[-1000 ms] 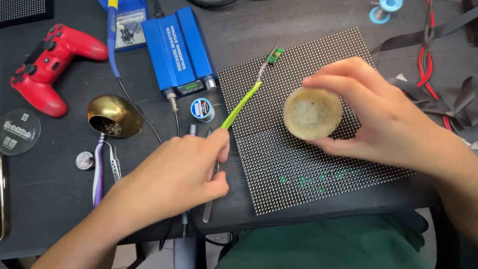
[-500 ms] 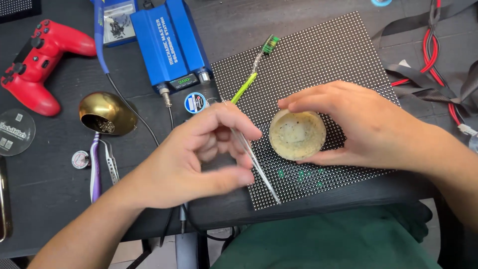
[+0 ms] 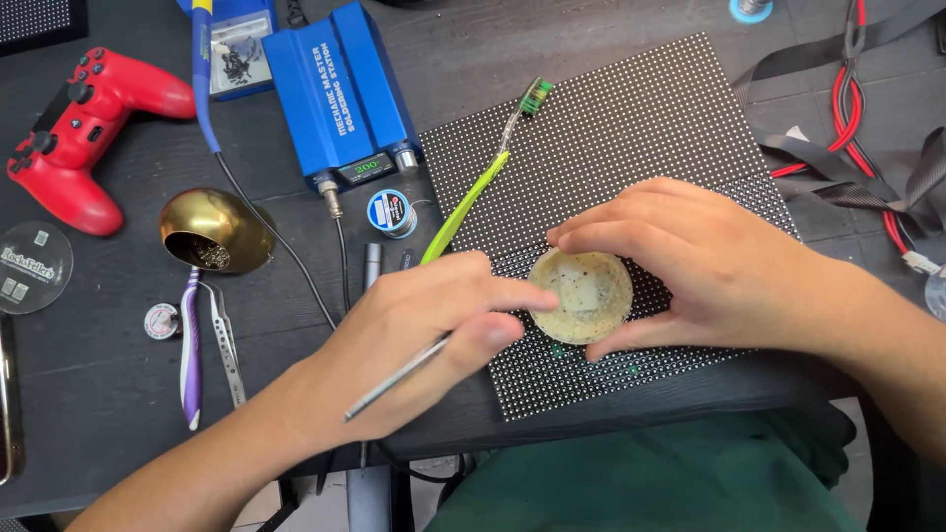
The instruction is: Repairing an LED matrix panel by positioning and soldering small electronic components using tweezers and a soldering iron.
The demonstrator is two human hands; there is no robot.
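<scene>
Nearest the body, left hand pinched on thin metal tweezers, tip dipped toward round flux tin; right hand cupped around tin, steadying it on dotted LED panel; beyond, green toothbrush, brass bowl, blue soldering station, red gamepad

left hand bare, no sleeve | right hand bare, no sleeve | lap: dark green garment
</scene>
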